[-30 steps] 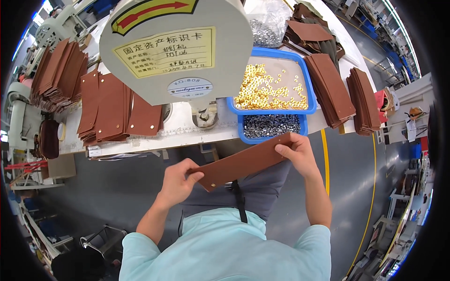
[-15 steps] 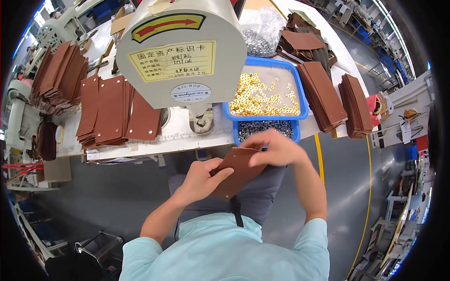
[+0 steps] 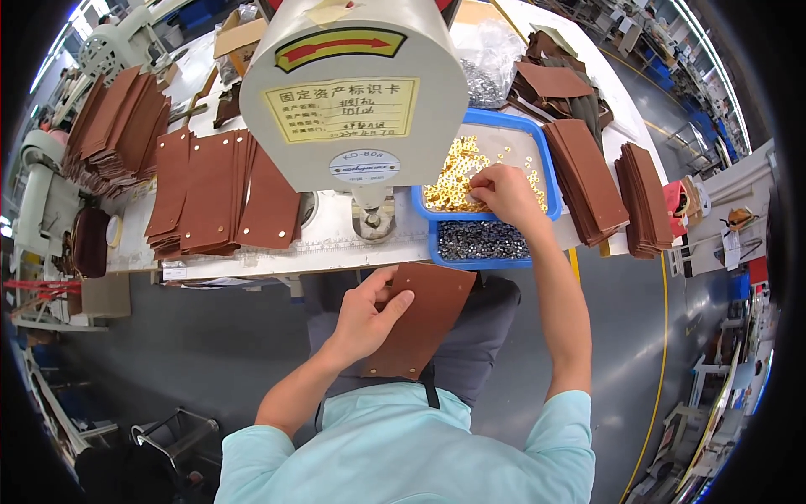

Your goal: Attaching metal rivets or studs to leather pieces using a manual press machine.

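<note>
Brown, flat and leather-like, the oblong panel with small metal studs [image 3: 424, 323] is lying over our grey trousers [image 3: 485, 311], below the white table's [image 3: 409, 227] front edge; our left hand [image 3: 367, 317] is pinching its left side between thumb and curled fingers. Our right hand [image 3: 508, 193] is resting, fingertips bunched, among small gold-coloured metal rings [image 3: 449, 176] in a shallow blue plastic tray [image 3: 552, 172]; we cannot tell whether it is gripping any. If those fingers are catching several, extras could be spilling; if the one-sided pinch is loosening, the panel could be slipping down. Dark metallic pieces [image 3: 483, 242] are filling a second blue tray [image 3: 483, 263] just nearer us, brown panel stacks [image 3: 585, 181] are flanking both sides, and the bulky off-white machine head [image 3: 353, 101] is blocking our view behind.
</note>
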The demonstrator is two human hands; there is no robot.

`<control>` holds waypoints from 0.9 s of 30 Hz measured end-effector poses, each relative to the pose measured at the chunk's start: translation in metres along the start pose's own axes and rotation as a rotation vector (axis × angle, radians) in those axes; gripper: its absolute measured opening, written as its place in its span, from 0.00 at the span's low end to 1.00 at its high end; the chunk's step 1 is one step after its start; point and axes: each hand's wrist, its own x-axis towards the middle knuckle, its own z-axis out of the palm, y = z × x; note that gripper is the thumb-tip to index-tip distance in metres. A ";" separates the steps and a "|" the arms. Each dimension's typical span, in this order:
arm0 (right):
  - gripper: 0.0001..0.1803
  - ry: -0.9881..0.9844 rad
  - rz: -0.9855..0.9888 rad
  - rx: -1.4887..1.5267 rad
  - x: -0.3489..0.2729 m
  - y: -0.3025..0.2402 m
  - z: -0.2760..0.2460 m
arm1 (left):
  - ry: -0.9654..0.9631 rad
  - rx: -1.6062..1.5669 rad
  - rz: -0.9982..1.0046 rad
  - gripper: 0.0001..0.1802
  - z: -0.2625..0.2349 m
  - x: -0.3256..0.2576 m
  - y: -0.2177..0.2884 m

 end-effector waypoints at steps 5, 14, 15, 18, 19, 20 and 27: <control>0.06 0.214 -0.188 -0.167 -0.004 0.006 0.007 | -0.003 -0.024 -0.024 0.19 -0.002 0.003 0.007; 0.07 0.409 -0.062 0.162 -0.052 -0.045 0.007 | 0.027 -0.132 -0.048 0.13 -0.002 0.007 -0.001; 0.07 0.318 -0.014 0.291 -0.070 -0.063 0.006 | 0.042 -0.156 -0.064 0.13 -0.002 0.007 0.001; 0.08 0.114 -0.118 0.423 -0.115 -0.105 0.016 | 0.036 -0.191 -0.041 0.13 0.002 0.009 -0.002; 0.09 0.068 -0.143 0.433 -0.123 -0.108 0.023 | 0.038 -0.192 -0.047 0.13 0.003 0.010 -0.001; 0.08 0.097 -0.201 0.382 -0.129 -0.114 0.028 | 0.017 -0.202 -0.053 0.13 0.006 0.011 0.000; 0.12 0.303 -0.469 0.086 -0.132 -0.104 0.050 | -0.102 -0.274 -0.102 0.16 0.003 0.005 0.003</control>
